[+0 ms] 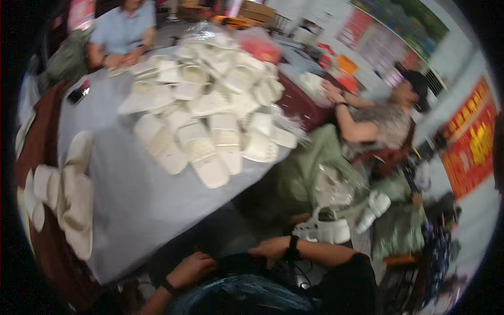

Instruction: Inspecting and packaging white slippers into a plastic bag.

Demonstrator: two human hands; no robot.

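Observation:
My left hand (193,269) is low in the view, its fingers curled at the edge of something dark near my lap. Across from it, my right hand (270,249) is also closed at that dark edge, a dark band on its wrist. What either hand grips is hidden and blurred. Ahead, a large heap of cream slide sandals (210,100) lies on the grey-covered table (136,215). More cream slippers (79,205) are stacked at the table's left edge. A white clog (323,231) sits to the right of my right hand.
Green sacks (310,163) stand right of the table, white shoes (374,210) beside them. One person (123,37) sits at the far left side; another person (383,121) works at the right with white items. A small dark object (79,93) lies on the table.

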